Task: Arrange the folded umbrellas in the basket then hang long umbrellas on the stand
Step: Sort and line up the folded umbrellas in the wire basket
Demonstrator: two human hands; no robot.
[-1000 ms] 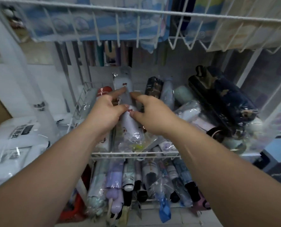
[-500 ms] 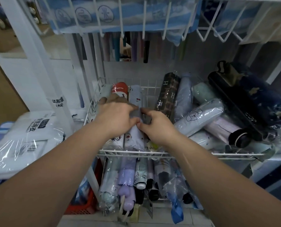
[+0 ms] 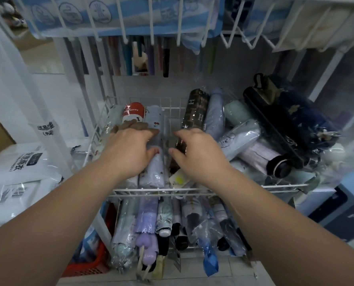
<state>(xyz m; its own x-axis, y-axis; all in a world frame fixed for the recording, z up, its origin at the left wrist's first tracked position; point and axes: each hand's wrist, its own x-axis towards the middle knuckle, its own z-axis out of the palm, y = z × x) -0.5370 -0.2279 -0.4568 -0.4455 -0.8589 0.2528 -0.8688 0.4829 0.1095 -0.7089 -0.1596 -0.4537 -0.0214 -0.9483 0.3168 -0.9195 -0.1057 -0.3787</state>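
A white wire basket (image 3: 254, 185) holds several folded umbrellas in clear sleeves. My left hand (image 3: 128, 149) lies palm down on the left row, its fingers spread over a red and white umbrella (image 3: 133, 111) and its thumb against a pale cherry-print umbrella (image 3: 153, 120). My right hand (image 3: 196, 153) curls over the near end of a dark brown patterned umbrella (image 3: 195, 108), with the thumb on its left side. A bare strip of wire floor shows between the two hands. Long umbrellas (image 3: 165, 58) hang behind the basket.
Right of my hand lie pale blue (image 3: 239, 139), lilac (image 3: 260, 155) and navy (image 3: 296, 120) umbrellas in a loose heap. A lower basket (image 3: 147, 219) holds more. A wire shelf (image 3: 151, 17) hangs close overhead. Bagged raincoats (image 3: 17, 168) sit left, a red crate (image 3: 89, 265) below.
Both hands laid the cherry-print umbrella down in the left row. My right hand then left it and moved right onto the brown patterned umbrella. The left hand now rests flat.
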